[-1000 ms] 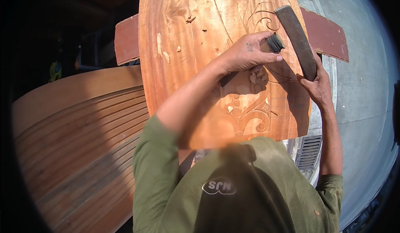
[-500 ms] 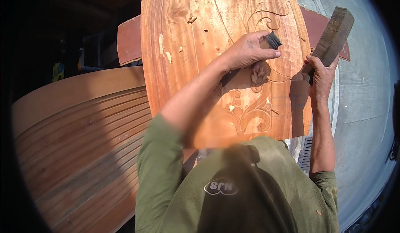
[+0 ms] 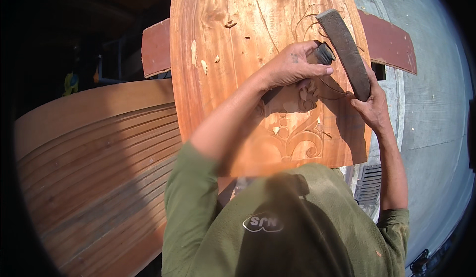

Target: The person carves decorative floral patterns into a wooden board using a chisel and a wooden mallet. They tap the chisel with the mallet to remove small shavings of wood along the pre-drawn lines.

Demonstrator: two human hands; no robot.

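Note:
A wide wooden board (image 3: 223, 103) with carved scrolls and flowers lies before me, a few pale chips on it. My left hand (image 3: 292, 66) grips a chisel (image 3: 324, 54) by its wooden handle, which has a dark, ridged top end. The tool slants down toward the carving, its lower part partly hidden under my hand and in shadow. My right hand (image 3: 374, 106) is closed on a dark, oblong wooden mallet (image 3: 342, 49), raised at the board's right side just beside the chisel's top, its long end pointing up and away from me.
Reddish planks (image 3: 394, 41) (image 3: 156, 46) stick out from under the board on both sides. Grooved wooden panels (image 3: 94, 168) lie at the left, with dark clutter behind. Concrete ground (image 3: 431, 118) with a drain grate (image 3: 368, 180) runs along the right.
The mallet swung out to the right half a second ago and has now come back left toward the chisel's top. My left hand stays on the chisel, nearly in place.

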